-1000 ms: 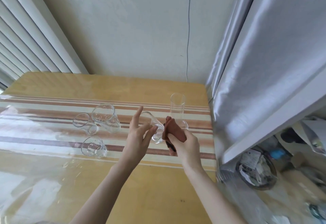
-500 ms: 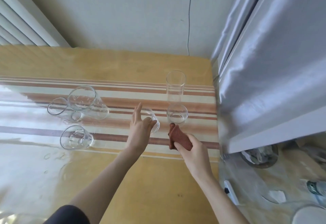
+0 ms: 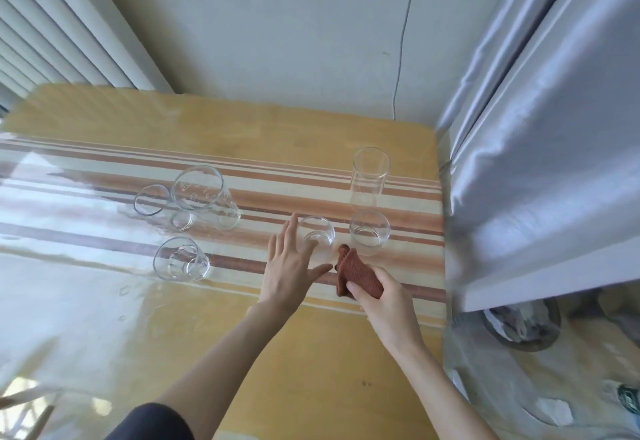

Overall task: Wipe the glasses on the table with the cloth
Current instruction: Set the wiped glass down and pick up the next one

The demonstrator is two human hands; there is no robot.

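Observation:
Several clear glasses stand on the striped table (image 3: 104,266). A small glass (image 3: 317,234) stands upright just beyond my left hand (image 3: 289,266), whose fingers are spread and rest beside it, holding nothing. Right of it is a short glass (image 3: 369,237), and behind that a tall glass (image 3: 369,176). My right hand (image 3: 388,296) grips a folded rust-brown cloth (image 3: 358,275) a little in front of the two short glasses. On the left stand a large glass (image 3: 204,199), a small one (image 3: 152,200) beside it and another (image 3: 180,259) nearer me.
A clear plastic sheet covers the tabletop, with water drops (image 3: 124,290) at the left. A grey curtain (image 3: 540,128) hangs close along the table's right edge. A wall with a thin cable (image 3: 403,41) runs behind. Clutter lies on the floor at the lower right (image 3: 523,322).
My left hand has set the small glass down upright on the table and let go of it. My right hand with the cloth has drawn back from the glass.

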